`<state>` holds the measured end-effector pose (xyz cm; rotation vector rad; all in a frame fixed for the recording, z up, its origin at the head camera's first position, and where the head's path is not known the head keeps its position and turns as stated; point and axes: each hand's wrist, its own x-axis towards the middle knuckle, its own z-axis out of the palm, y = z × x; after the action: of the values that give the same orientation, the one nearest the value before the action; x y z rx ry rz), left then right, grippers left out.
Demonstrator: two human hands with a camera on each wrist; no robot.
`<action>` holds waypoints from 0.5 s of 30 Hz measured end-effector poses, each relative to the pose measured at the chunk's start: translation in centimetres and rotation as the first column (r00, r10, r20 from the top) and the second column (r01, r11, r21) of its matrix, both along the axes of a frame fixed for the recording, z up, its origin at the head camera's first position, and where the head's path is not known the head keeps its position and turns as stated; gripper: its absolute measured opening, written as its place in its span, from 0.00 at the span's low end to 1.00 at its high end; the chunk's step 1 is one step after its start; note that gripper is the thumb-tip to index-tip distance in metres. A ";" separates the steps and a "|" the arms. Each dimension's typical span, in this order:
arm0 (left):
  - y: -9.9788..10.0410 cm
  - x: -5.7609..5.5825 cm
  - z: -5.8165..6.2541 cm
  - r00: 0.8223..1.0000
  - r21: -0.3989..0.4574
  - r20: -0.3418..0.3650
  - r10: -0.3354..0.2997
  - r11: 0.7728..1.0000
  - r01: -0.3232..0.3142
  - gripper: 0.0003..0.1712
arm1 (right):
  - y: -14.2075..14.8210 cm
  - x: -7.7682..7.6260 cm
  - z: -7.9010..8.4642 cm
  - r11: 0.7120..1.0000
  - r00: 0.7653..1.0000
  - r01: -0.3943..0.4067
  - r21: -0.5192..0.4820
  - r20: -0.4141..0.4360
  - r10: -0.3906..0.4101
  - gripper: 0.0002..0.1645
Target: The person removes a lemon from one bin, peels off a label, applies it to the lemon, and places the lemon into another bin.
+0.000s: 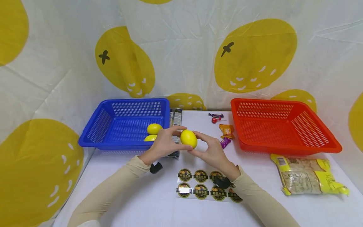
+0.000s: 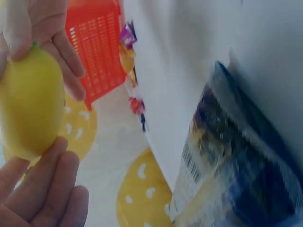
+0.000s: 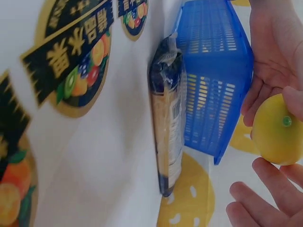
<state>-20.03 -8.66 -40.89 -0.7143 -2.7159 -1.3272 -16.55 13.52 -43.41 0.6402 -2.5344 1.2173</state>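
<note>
Fingers of my left hand (image 1: 165,143) and right hand (image 1: 213,152) together pinch one smooth, oval yellow lemon (image 1: 188,139), raised above the white bench (image 1: 136,201). Probably I'm turning or passing it; next, one hand should grip securely while the other releases.

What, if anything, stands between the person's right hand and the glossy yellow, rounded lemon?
Nothing visible: fingers of the right hand touch the lemon directly; the left hand holds it from the other side.
</note>
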 end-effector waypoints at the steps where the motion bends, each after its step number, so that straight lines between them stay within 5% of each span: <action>1: 0.2 0.1 0.0 1.000 -0.004 -0.008 0.007 1.000 -0.007 0.43 | 0.1 0.0 0.0 1.000 1.000 -0.008 -0.003 -0.006 0.008 0.43; 7: 1.0 0.9 0.1 0.998 -0.093 -0.070 0.012 0.995 -0.018 0.43 | 1.2 -0.2 -0.2 0.998 0.998 -0.058 0.015 0.002 0.058 0.43; 15: 1.6 1.8 -0.3 1.000 -0.075 -0.008 -0.025 0.997 0.025 0.36 | 2.9 -0.4 -0.2 0.990 0.990 -0.134 0.042 0.043 0.132 0.44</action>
<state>-18.22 -7.09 -41.17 -0.7607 -2.7718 -1.2289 -17.00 16.37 -43.65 0.8157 -2.5948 1.2303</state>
